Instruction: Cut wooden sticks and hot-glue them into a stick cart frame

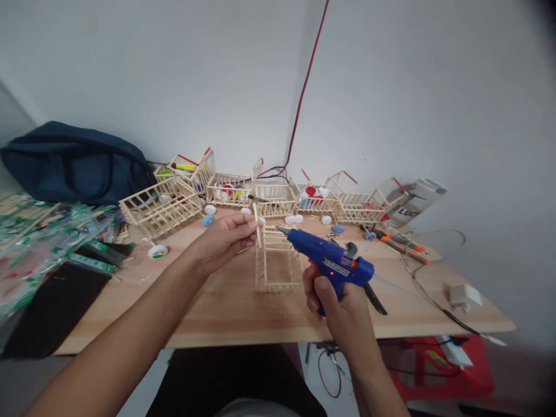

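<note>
Between the fingertips of my left hand [232, 240] is a thin wooden stick [258, 223], held nearly upright. My right hand [339, 304] is wrapped round the handle of a blue glue gun [324, 252] with a small red light on its side. The gun's nozzle points left toward the stick, a short gap away. Below and behind the stick, a small open frame of wooden sticks [280, 285] stands on the wooden table. My left fingers hide part of that frame's upper left corner.
Several small stick carts [273, 202] with bottle-cap wheels line the wall. Orange-handled pliers [402, 243], a white adapter [464, 297] and cables lie at the right. Plastic-wrapped stick packs [52, 249] and a dark blue bag [78, 165] fill the left side. A red stool [473, 365] stands below.
</note>
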The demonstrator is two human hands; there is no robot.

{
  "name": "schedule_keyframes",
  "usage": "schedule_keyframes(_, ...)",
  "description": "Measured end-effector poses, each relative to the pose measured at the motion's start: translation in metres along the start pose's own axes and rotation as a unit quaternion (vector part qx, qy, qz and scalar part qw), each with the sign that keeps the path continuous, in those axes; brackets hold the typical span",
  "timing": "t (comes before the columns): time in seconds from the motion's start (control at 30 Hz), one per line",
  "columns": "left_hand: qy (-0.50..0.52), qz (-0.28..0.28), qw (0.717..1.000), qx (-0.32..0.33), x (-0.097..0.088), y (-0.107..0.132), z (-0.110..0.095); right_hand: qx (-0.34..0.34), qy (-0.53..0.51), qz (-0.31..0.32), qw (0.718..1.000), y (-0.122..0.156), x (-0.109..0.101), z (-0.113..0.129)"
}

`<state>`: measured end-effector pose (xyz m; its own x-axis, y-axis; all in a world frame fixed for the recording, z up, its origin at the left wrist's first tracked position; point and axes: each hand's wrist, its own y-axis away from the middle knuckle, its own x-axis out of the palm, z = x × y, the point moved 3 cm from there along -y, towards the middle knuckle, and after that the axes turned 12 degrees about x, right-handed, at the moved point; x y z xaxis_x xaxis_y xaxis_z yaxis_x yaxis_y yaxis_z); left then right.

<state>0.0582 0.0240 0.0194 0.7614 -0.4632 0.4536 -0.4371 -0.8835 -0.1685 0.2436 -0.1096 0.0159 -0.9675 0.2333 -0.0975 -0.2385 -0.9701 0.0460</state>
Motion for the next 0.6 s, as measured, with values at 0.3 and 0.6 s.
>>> schedule_keyframes(0.3, 0.012, 0.028, 0.999, 0.009, 0.001, 0.0, -0.002, 0.022, 0.089, 0.049, 0.995, 0.001, -0.001, -0.014)
schedule_keyframes(0.6, 0.012, 0.025, 1.0, 0.01, 0.002, 0.001, -0.003, 0.025, 0.105, 0.052, 0.993, 0.003, 0.0, -0.012)
